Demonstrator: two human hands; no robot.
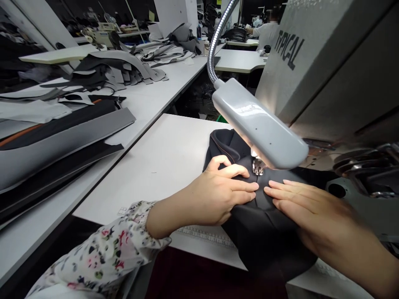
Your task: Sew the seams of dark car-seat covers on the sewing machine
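Observation:
A piece of black fabric (264, 232) with a seam line lies under the presser foot (257, 166) of a sewing machine (314, 66) marked TYPICAL. On the fabric's left side, my left hand (222, 189) lies with fingers stretched towards the seam, just in front of the foot. Flat on the right side rests my right hand (308, 207), fingers extended and pointing left at the same seam. Both hands press on the cloth without gripping it. At the back left, the cloth curls up in a fold with an orange stitch line. The needle is hidden behind the lamp.
A grey lamp (258, 124) on a flexible metal neck hangs low above the foot. A printed ruler strip (205, 236) runs along the white sewing table's (149, 162) front edge. On the left table, cut grey and black pieces (62, 145) are stacked. A person (266, 35) sits far back.

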